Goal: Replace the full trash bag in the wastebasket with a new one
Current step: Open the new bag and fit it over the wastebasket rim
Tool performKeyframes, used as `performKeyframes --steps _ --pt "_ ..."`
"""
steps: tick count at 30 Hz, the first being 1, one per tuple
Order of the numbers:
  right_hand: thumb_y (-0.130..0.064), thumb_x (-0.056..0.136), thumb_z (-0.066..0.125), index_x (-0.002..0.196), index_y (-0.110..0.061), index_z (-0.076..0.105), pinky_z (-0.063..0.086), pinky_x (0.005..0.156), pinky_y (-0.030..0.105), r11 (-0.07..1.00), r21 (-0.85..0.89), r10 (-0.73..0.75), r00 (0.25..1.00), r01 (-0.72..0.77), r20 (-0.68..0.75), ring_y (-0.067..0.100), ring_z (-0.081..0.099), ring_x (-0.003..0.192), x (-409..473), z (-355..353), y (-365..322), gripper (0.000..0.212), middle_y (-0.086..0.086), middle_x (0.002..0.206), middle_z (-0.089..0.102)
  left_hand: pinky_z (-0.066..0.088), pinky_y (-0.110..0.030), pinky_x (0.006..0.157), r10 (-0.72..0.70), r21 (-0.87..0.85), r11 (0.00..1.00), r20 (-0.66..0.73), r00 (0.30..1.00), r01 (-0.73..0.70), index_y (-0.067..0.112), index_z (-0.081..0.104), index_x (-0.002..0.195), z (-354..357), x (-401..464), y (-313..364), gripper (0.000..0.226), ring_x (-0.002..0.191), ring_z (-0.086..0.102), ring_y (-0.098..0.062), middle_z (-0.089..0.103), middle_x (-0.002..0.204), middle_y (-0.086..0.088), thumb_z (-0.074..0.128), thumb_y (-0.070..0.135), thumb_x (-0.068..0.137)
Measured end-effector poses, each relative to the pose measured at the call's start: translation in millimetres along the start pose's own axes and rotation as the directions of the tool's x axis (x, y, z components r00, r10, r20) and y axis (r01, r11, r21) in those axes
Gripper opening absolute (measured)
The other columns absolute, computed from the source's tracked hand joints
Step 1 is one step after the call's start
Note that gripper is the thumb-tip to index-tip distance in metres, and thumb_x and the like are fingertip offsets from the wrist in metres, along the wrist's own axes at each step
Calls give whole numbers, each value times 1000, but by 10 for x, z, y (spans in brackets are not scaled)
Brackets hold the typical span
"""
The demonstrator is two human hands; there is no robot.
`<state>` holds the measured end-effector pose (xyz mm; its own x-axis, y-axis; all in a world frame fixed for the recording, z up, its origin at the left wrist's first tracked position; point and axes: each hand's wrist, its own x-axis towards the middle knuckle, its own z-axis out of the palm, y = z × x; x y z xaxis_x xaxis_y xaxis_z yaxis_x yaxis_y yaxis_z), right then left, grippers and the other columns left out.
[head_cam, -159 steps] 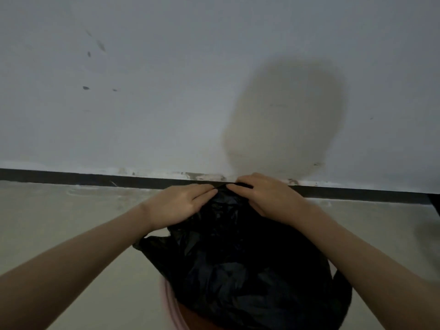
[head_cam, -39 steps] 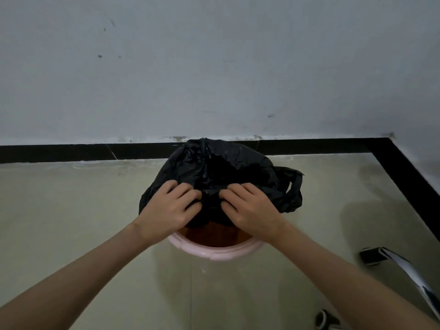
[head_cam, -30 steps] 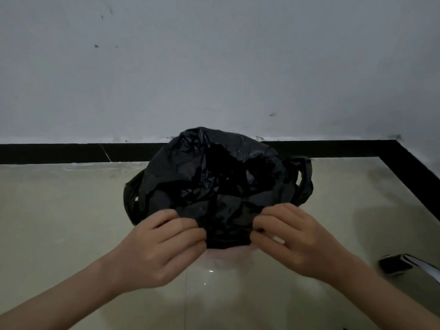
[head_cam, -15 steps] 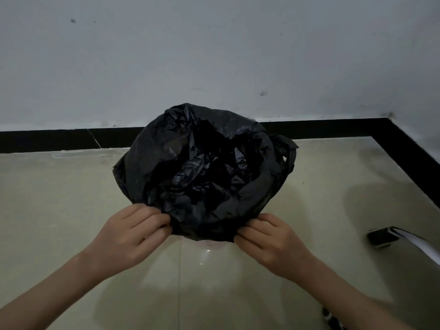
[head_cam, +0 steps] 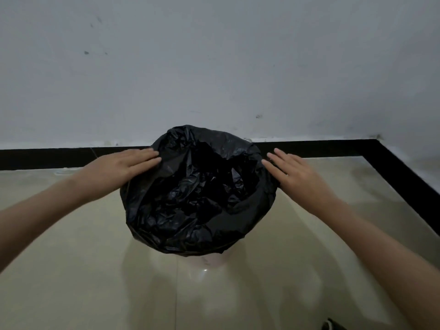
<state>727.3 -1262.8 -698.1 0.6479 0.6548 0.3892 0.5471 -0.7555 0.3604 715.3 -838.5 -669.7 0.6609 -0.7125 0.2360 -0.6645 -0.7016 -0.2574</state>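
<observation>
A black trash bag [head_cam: 197, 194] is spread over the mouth of the wastebasket and folded down over its rim all around. Only a pale pink sliver of the wastebasket [head_cam: 209, 259] shows below the bag's near edge. My left hand [head_cam: 123, 166] lies flat on the bag's far left edge, fingers straight and together. My right hand [head_cam: 295, 172] lies flat against the bag's right side, fingers extended. Neither hand grips the plastic. The bag's inside is dark and crumpled.
The basket stands on a beige tiled floor [head_cam: 95, 270] close to a white wall [head_cam: 214, 67] with a black baseboard [head_cam: 333, 148]. The baseboard turns a corner at the right. A small dark object [head_cam: 332, 326] peeks in at the bottom right edge.
The bag was pulled open and stretched down over the pink rim. My hands then let go of the near edge and moved to the bag's left and right sides, now lying flat.
</observation>
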Motion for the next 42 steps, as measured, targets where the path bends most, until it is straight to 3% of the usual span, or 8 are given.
performKeyframes --steps 5,10,15,24,28,33,37,42 --pt "5 68 71 91 -2 68 54 83 38 997 70 -34 990 44 -136 27 70 75 80 14 22 24 13 81 73 56 -26 58 110 49 993 36 993 -111 6 68 91 -94 161 -54 29 78 70 -23 72 95 -11 72 1 63" --pt "3 73 55 72 -7 65 58 79 40 989 139 65 990 -48 -122 25 61 55 -186 221 17 15 6 61 64 55 -36 71 -197 -37 980 -14 980 196 1 64 101 76 -93 -157 49 88 68 -30 68 110 -16 77 -12 55" --pt "9 60 78 90 -13 70 59 60 39 941 314 71 980 -128 187 26 70 73 -538 484 -175 38 3 87 75 54 -38 79 -327 -174 923 121 937 344 10 62 109 349 -295 -195 38 96 67 -30 65 117 -11 67 -5 74" --pt "-14 80 44 114 -9 62 33 105 34 964 244 -57 982 101 -181 29 48 125 538 -385 -148 39 12 129 58 34 -34 103 85 -15 996 12 996 -85 15 56 121 -346 546 158 53 123 47 -22 58 129 -7 19 42 94" --pt "-31 88 41 141 -19 32 17 114 45 899 86 -435 851 429 295 29 14 142 1222 -185 -584 55 11 154 21 -2 -52 113 -100 148 989 769 632 -23 29 16 143 -37 898 551 65 143 2 -21 15 155 3 14 63 88" --pt "-52 94 30 146 -26 0 -5 116 46 921 -87 -193 638 379 746 26 -14 143 1348 239 -658 66 6 157 -10 -16 -58 108 -193 208 978 907 374 -1 34 4 143 224 803 632 63 142 -9 -23 2 156 3 12 64 88" --pt "-49 94 33 146 -26 13 8 116 47 923 -5 -210 515 385 831 27 7 143 1290 245 -602 60 9 156 9 15 -48 112 -30 59 998 729 684 -19 24 40 132 73 807 563 48 133 34 -22 42 142 -3 26 47 93" --pt "-22 80 39 102 -5 64 53 88 38 828 47 -553 801 559 230 33 62 105 1380 143 -490 37 15 108 68 27 -44 106 1 315 947 189 982 -61 5 48 127 -26 955 224 56 125 48 -25 53 133 -10 27 32 83"
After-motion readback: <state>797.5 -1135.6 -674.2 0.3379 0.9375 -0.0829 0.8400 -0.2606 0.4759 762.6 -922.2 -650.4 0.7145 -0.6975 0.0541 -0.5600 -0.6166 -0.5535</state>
